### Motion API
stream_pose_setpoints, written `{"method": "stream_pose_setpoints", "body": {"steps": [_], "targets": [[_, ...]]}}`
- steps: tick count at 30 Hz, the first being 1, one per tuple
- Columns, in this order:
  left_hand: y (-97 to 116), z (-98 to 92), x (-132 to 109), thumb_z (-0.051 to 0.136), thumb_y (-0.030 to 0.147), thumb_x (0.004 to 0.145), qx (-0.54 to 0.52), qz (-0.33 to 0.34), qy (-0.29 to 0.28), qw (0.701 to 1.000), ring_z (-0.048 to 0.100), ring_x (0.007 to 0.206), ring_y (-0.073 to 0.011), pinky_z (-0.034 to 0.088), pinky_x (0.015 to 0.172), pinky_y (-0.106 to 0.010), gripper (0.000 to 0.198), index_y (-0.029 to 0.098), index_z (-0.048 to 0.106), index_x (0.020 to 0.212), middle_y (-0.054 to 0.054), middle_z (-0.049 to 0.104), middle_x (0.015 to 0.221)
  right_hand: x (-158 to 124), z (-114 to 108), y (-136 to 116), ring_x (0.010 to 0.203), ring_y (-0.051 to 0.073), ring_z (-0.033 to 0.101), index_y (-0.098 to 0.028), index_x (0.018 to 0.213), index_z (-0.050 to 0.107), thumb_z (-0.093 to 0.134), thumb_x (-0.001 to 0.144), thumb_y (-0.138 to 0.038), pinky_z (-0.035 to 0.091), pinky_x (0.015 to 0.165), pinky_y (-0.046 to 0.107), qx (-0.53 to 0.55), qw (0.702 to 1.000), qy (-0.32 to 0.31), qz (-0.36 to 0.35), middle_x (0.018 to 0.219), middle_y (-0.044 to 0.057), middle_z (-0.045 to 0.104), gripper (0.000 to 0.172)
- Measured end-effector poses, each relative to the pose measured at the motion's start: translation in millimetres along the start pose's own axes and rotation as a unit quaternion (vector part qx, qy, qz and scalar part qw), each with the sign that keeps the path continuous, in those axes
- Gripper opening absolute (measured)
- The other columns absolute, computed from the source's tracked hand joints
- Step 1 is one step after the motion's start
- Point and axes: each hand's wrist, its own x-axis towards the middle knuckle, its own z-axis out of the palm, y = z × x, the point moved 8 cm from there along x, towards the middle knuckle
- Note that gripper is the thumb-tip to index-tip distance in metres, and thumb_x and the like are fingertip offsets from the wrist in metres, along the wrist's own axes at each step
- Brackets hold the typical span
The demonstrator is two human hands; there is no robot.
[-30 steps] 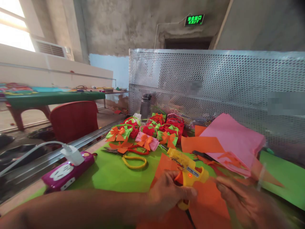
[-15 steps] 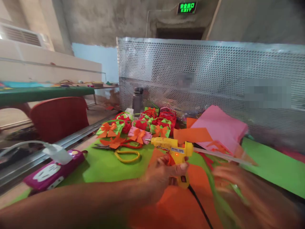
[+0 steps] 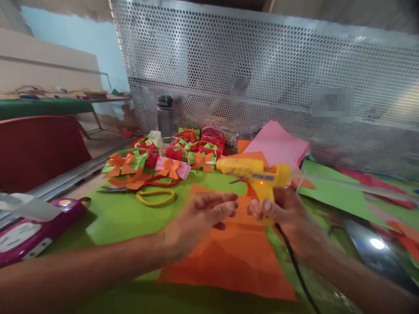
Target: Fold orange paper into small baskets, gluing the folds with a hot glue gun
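My right hand (image 3: 288,213) is closed around the handle of a yellow hot glue gun (image 3: 245,168), whose nozzle points left and whose small orange light is lit. A clear glue stick (image 3: 343,185) sticks out of its back, and a black cord (image 3: 294,257) hangs from the handle. Just left of the handle, my left hand (image 3: 206,209) is loosely curled with its fingers a little apart and nothing visible in it. Below both hands lies a sheet of orange paper (image 3: 229,261). Scissors with a yellow and red handle (image 3: 155,198) rest to the left.
Several small paper bags with orange bows (image 3: 172,168) stand at the back, beside a grey bottle (image 3: 165,117). Pink sheets (image 3: 278,144) and green paper (image 3: 334,185) lie right. A purple power strip (image 3: 39,226) sits left, a dark phone-like object (image 3: 376,248) right. Perforated metal (image 3: 209,56) stands behind.
The glue gun has passed from my left hand to my right hand and moved right. My left hand has let go. The view has tilted down and turned right.
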Motion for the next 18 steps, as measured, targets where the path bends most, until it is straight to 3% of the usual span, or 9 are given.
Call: {"method": "stream_pose_setpoints", "body": {"steps": [2,5,7,9,11,13,15,18], "targets": [[13,-13.9,2,0.059,0.036,0.076,0.079,0.014,0.046,0.996,0.057,0.075,-0.0162,0.044,0.059,-0.025,0.034,0.013,0.061,0.101,-0.006,0.064,0.083,1,-15,-6,0.057,0.01,0.046,-0.019,0.064,0.057,0.067,0.071,-0.044,0.042,0.066,0.028,0.025,0.999,0.04,-0.016,0.057,-0.004,0.05,0.028],[32,-31.7,8,0.054,0.034,0.077,0.243,0.054,0.075,0.966,0.057,0.068,-0.0153,0.044,0.057,-0.025,0.032,0.013,0.06,0.101,-0.004,0.063,0.076,2,-23,-8,0.053,0.01,0.042,-0.023,0.086,0.061,0.064,0.075,-0.042,0.043,0.067,0.028,0.055,0.997,0.048,-0.002,0.054,-0.007,0.046,0.021],[42,-42.5,9,0.052,0.033,0.078,0.38,0.091,0.088,0.916,0.058,0.074,-0.0165,0.045,0.064,-0.027,0.033,0.014,0.059,0.104,-0.004,0.063,0.082,2,-22,-6,0.052,0.009,0.041,-0.022,0.079,0.061,0.064,0.075,-0.041,0.043,0.065,0.028,0.049,0.998,0.038,0.011,0.054,-0.006,0.046,0.019],[44,-54.7,7,0.05,0.035,0.079,0.515,0.097,0.112,0.844,0.058,0.077,-0.0192,0.043,0.065,-0.029,0.038,0.015,0.055,0.112,-0.007,0.063,0.09,3,-19,-3,0.053,0.01,0.043,-0.02,0.063,0.057,0.066,0.073,-0.04,0.043,0.063,0.027,0.034,0.999,0.026,0.022,0.056,-0.005,0.047,0.024],[35,-66.5,4,0.048,0.038,0.08,0.631,0.057,0.122,0.764,0.058,0.073,-0.0222,0.04,0.061,-0.031,0.05,0.013,0.047,0.123,-0.01,0.063,0.09,5,-19,2,0.057,0.011,0.047,-0.02,0.064,0.058,0.067,0.072,-0.04,0.043,0.063,0.027,0.028,0.999,0.024,0.027,0.06,-0.003,0.051,0.023],[20,-76.6,3,0.046,0.042,0.08,0.679,-0.001,0.108,0.726,0.058,0.068,-0.0238,0.036,0.057,-0.032,0.058,0.011,0.041,0.129,-0.011,0.063,0.086,8,-20,8,0.061,0.012,0.05,-0.022,0.078,0.061,0.066,0.073,-0.04,0.043,0.063,0.027,0.027,0.999,0.028,0.026,0.066,-0.002,0.054,0.02],[4,-82.3,4,0.045,0.043,0.08,0.655,-0.043,0.084,0.749,0.056,0.063,-0.0219,0.033,0.054,-0.03,0.059,0.01,0.039,0.128,-0.008,0.062,0.077,11,-22,16,0.063,0.012,0.051,-0.022,0.088,0.061,0.064,0.075,-0.04,0.044,0.063,0.027,0.025,0.999,0.029,0.027,0.069,-0.002,0.055,0.022],[-10,-85.2,13,0.048,0.043,0.078,0.563,-0.06,0.086,0.82,0.051,0.055,-0.0173,0.03,0.05,-0.026,0.06,0.011,0.036,0.127,0.002,0.053,0.06,13,-24,31,0.061,0.011,0.052,-0.023,0.09,0.059,0.063,0.076,-0.039,0.044,0.062,0.025,0.019,0.999,0.025,0.024,0.072,-0.002,0.055,0.022]]}}
